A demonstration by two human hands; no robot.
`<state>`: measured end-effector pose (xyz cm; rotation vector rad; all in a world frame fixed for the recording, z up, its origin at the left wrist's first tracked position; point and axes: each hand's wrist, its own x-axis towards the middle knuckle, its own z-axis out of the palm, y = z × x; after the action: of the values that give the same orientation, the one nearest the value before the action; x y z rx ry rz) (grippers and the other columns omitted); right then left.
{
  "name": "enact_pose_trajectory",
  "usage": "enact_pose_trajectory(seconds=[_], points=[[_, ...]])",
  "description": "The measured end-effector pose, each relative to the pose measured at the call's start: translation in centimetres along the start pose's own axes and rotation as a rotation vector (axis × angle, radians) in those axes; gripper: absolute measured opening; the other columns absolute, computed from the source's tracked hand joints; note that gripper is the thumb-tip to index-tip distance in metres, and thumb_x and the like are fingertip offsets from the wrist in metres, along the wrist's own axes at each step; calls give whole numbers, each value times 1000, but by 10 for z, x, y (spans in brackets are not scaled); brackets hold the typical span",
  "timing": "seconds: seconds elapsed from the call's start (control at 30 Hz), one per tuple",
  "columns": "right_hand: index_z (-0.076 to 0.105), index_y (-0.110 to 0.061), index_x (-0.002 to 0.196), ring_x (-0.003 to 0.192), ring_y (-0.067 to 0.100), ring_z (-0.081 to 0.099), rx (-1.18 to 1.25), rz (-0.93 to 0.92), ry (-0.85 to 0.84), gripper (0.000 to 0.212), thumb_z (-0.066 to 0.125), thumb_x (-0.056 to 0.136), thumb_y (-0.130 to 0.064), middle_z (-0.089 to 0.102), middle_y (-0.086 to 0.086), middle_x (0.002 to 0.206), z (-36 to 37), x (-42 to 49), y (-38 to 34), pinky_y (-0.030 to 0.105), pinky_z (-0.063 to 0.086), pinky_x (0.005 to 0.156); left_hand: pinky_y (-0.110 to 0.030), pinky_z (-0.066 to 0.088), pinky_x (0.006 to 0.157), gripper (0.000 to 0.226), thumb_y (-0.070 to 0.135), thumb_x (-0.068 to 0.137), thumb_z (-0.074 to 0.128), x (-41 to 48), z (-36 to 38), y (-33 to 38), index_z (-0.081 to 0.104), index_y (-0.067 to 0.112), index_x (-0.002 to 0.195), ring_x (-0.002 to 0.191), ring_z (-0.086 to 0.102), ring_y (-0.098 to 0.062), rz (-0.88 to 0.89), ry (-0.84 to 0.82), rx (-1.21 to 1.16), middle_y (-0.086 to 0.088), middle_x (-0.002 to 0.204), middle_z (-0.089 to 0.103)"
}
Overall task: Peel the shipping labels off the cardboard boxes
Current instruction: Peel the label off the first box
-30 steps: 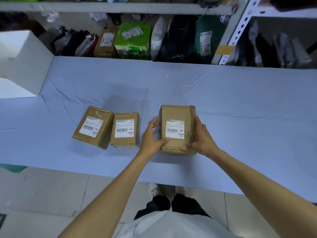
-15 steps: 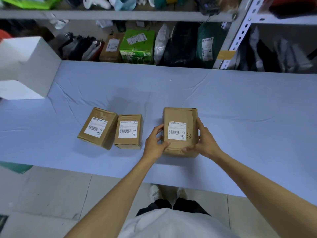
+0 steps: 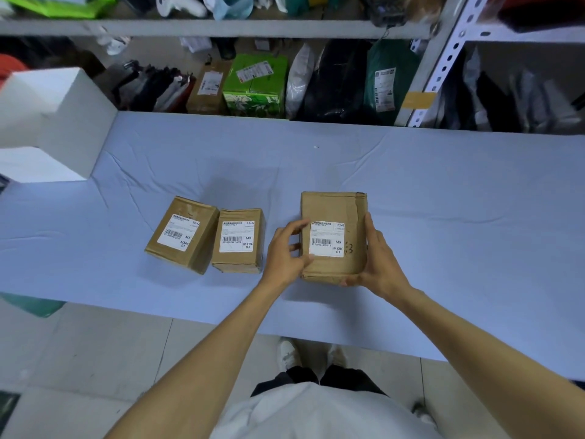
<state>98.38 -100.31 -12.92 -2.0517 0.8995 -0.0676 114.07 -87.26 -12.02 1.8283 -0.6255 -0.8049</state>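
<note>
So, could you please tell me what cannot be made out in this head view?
All in the head view:
- Left corners of the label on the held box: covered by fingertips of the left hand, so any lifting is unseen.
- Right hand: fingers mostly under the box.
- Label's fine print: too small.

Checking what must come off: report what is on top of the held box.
A white shipping label sits flat on the held box, a pen scribble beside it. Fingertips of the left grip cover its left corners.

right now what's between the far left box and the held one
In the head view: a third labelled box, then the left hand on the held box.
</note>
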Motion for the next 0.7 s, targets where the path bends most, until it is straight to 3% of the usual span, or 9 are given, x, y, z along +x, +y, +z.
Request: enact_pose_trajectory(seconds=[0.1, 0.27, 0.37, 0.7], points=[[-23, -36, 146, 126, 25, 40, -18, -25, 5, 148, 91, 53, -21, 28, 3, 145, 0, -2, 0, 29, 41, 92, -30, 53, 94, 46, -1, 79, 71, 8, -3, 6, 60, 20, 119, 115, 56, -18, 20, 41, 23, -1, 116, 49], [-24, -32, 147, 126, 26, 40, -40, -41, 3, 148, 91, 55, -20, 27, 5, 146, 0, -3, -1, 31, 42, 91, -20, 45, 95, 31, 5, 80, 73, 10, 8, 9, 66, 17, 108, 109, 56, -15, 22, 147, 55, -5, 115, 53], [-25, -31, 146, 128, 26, 39, -83, -67, 4, 146, 90, 57, -21, 21, 3, 152, 1, -6, 1, 29, 41, 90, -25, 46, 97, 18, 6, 78, 75, 11, 12, 12, 70, 12, 94, 104, 59, -17, -16, 253, 12, -10, 111, 61], [-28, -33, 144, 133, 25, 36, -110, -92, 9, 146, 90, 58, -23, 14, 2, 156, 0, -9, 0, 30, 42, 91, -16, 46, 87, 8, 15, 79, 76, 15, 20, 15, 71, 11, 84, 94, 61, -15, -5, 342, 11, -8, 104, 60]])
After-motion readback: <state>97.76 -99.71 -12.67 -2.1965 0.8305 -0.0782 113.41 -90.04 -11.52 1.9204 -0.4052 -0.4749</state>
